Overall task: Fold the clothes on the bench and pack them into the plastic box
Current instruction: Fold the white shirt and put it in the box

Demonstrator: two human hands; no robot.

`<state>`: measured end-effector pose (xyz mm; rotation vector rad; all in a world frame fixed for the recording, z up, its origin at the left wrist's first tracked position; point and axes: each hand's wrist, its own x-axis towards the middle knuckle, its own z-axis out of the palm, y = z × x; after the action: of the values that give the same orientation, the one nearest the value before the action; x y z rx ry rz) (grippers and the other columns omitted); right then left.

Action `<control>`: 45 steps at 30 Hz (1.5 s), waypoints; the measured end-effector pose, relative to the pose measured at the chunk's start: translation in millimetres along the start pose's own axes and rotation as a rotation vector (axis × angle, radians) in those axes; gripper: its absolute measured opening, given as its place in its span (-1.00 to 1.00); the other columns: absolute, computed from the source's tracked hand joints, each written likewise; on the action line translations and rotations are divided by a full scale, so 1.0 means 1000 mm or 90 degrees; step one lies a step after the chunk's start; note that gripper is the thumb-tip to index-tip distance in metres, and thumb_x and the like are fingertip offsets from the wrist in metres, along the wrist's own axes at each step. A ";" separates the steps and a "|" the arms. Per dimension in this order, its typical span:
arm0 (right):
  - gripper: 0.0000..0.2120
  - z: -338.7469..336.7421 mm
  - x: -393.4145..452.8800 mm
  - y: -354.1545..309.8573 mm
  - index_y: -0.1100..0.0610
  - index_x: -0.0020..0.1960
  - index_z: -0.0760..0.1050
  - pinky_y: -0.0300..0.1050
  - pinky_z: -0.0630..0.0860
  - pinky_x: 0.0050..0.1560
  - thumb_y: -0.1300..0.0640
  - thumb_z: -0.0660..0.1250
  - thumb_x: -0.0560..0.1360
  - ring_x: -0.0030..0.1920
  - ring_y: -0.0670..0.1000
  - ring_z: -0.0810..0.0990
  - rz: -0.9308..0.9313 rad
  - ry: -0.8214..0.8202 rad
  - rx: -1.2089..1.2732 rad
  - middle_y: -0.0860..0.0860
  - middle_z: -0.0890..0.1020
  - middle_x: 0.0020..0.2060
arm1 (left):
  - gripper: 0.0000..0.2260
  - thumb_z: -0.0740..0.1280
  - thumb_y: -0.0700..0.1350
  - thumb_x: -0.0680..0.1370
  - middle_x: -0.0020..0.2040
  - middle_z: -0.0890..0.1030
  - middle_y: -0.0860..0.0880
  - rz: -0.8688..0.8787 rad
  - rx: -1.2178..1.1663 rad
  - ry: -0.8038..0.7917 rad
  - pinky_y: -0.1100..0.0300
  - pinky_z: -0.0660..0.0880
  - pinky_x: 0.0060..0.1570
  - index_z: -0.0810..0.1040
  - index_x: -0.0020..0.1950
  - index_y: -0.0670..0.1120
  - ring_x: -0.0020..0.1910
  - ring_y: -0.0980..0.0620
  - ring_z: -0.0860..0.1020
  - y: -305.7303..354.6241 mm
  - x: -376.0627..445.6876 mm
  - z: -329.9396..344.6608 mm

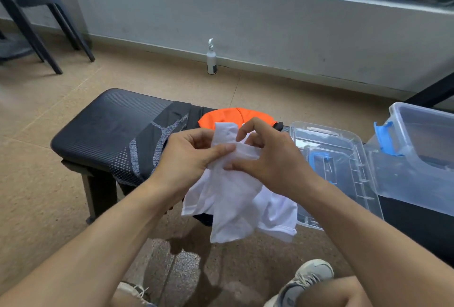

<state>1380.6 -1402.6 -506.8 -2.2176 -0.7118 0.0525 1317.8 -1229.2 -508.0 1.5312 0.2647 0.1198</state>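
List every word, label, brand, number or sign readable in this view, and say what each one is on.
No text can be read anywhere in this view.
Spray bottle by the wall: it has a dark band near its base, possibly a label, too small and blurred to read.
Black garment on the bench: only a grey-white woven pattern, no letters.
White garment, orange garment, plastic box and its lid: no print visible.
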 end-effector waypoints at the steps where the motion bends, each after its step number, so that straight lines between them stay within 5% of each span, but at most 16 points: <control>1: -0.57 -0.003 -0.001 0.000 -0.14 -0.02 0.45 -0.09 0.34 -0.29 -0.19 0.60 0.27 -0.37 -0.14 0.43 0.005 -0.029 -0.024 -0.16 0.49 -0.41 | -0.86 0.54 -0.20 0.46 -0.09 0.76 -0.14 0.018 0.013 0.051 -0.03 0.68 0.00 0.73 0.00 -0.16 -0.04 -0.13 0.73 -0.001 0.004 -0.003; 3: -0.60 -0.011 -0.003 -0.002 -0.18 -0.04 0.49 -0.10 0.35 -0.29 -0.23 0.60 0.27 -0.37 -0.16 0.45 0.010 -0.094 -0.074 -0.15 0.52 -0.39 | -0.88 0.56 -0.17 0.45 -0.12 0.76 -0.10 0.060 0.041 0.142 0.04 0.67 -0.04 0.74 -0.04 -0.11 -0.12 -0.02 0.70 -0.002 0.015 -0.016; 6: -0.54 -0.019 -0.012 -0.009 -0.04 -0.33 0.37 -0.17 0.27 -0.37 -0.28 0.57 0.28 -0.42 -0.08 0.34 -0.028 -0.183 -0.133 -0.08 0.43 -0.46 | -0.89 0.59 -0.16 0.43 -0.16 0.74 -0.07 0.075 0.016 0.230 0.08 0.65 -0.08 0.73 -0.09 -0.08 -0.19 0.02 0.66 -0.004 0.035 -0.043; 11: -0.42 -0.029 -0.035 -0.033 0.03 -0.40 0.21 -0.14 0.20 -0.41 -0.23 0.58 0.32 -0.37 0.00 0.20 -0.170 -0.231 -0.079 0.08 0.25 -0.39 | -0.89 0.58 -0.22 0.43 -0.18 0.70 -0.05 0.063 -0.015 0.271 0.28 0.62 -0.20 0.71 -0.08 -0.12 -0.26 0.12 0.64 -0.006 0.049 -0.059; 16: -0.58 -0.049 -0.047 -0.054 0.27 -0.31 0.55 0.11 0.37 -0.29 -0.04 0.62 0.37 -0.33 0.13 0.43 -0.219 -0.328 0.086 0.07 0.46 -0.38 | -0.87 0.58 -0.18 0.44 -0.16 0.72 -0.01 0.071 0.007 0.255 0.27 0.61 -0.16 0.72 -0.05 -0.08 -0.21 0.13 0.65 -0.009 0.049 -0.061; 21: -0.46 -0.064 -0.055 -0.056 0.24 -0.25 0.54 0.09 0.37 -0.40 -0.27 0.53 0.33 -0.39 0.15 0.33 -0.171 -0.271 0.067 0.13 0.39 -0.44 | -0.91 0.52 -0.18 0.51 -0.15 0.70 -0.03 0.069 0.027 0.289 0.30 0.61 -0.19 0.71 -0.01 -0.11 -0.23 0.14 0.64 -0.007 0.049 -0.064; 24: -0.39 -0.074 -0.051 -0.050 0.20 -0.29 0.47 -0.05 0.29 -0.41 -0.40 0.33 0.40 -0.41 0.01 0.23 -0.152 -0.180 -0.017 0.08 0.31 -0.45 | -0.94 0.47 -0.22 0.54 -0.12 0.71 -0.08 0.060 0.054 0.320 0.22 0.61 -0.19 0.71 -0.06 -0.07 -0.20 0.06 0.62 -0.008 0.053 -0.073; 28: -0.45 -0.081 -0.044 -0.030 0.03 -0.28 0.31 -0.04 0.32 -0.31 -0.44 0.05 0.52 -0.37 0.08 0.34 -0.140 -0.101 -0.178 0.06 0.36 -0.48 | -0.85 0.41 -0.31 0.56 -0.04 0.72 -0.13 0.028 0.071 0.303 0.18 0.62 -0.14 0.71 -0.02 -0.08 -0.13 0.02 0.64 -0.011 0.057 -0.083; 35: -0.67 -0.086 -0.048 -0.030 -0.06 -0.28 0.48 -0.37 0.38 -0.17 -0.16 0.60 0.26 -0.23 -0.11 0.54 -0.182 -0.135 -0.025 -0.12 0.59 -0.30 | -0.82 0.40 -0.25 0.58 -0.11 0.72 -0.03 0.016 0.147 0.286 0.14 0.58 -0.09 0.72 -0.07 0.01 -0.09 0.04 0.64 -0.022 0.060 -0.087; 38: -0.67 -0.090 -0.054 -0.041 -0.09 -0.27 0.46 -0.27 0.42 -0.20 -0.16 0.60 0.27 -0.28 -0.05 0.53 -0.194 -0.149 0.000 -0.10 0.57 -0.32 | -0.81 0.40 -0.23 0.59 -0.11 0.71 0.02 0.016 0.155 0.299 0.23 0.53 -0.16 0.71 -0.08 0.04 -0.13 0.12 0.63 -0.022 0.061 -0.085; 42: -0.72 -0.085 -0.044 -0.023 -0.21 -0.04 0.50 -0.11 0.45 -0.16 -0.21 0.52 0.34 -0.23 -0.01 0.52 -0.059 -0.169 -0.163 -0.05 0.56 -0.31 | -0.82 0.43 -0.23 0.57 -0.10 0.71 0.00 -0.003 0.125 0.305 0.18 0.55 -0.18 0.71 -0.11 0.05 -0.10 0.05 0.64 -0.020 0.064 -0.087; 45: -0.86 -0.087 -0.034 0.000 -0.11 -0.15 0.59 -0.14 0.44 -0.19 -0.10 0.52 0.40 -0.28 -0.07 0.48 0.036 -0.059 -0.209 -0.05 0.54 -0.37 | -0.88 0.48 -0.19 0.55 -0.08 0.73 -0.07 -0.018 0.134 0.268 0.11 0.58 -0.14 0.73 -0.12 0.02 -0.11 -0.01 0.65 -0.019 0.065 -0.093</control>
<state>1374.3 -1479.0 -453.1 -2.5629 -0.7503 0.0716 1356.1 -1123.8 -535.2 1.7016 0.6506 0.4044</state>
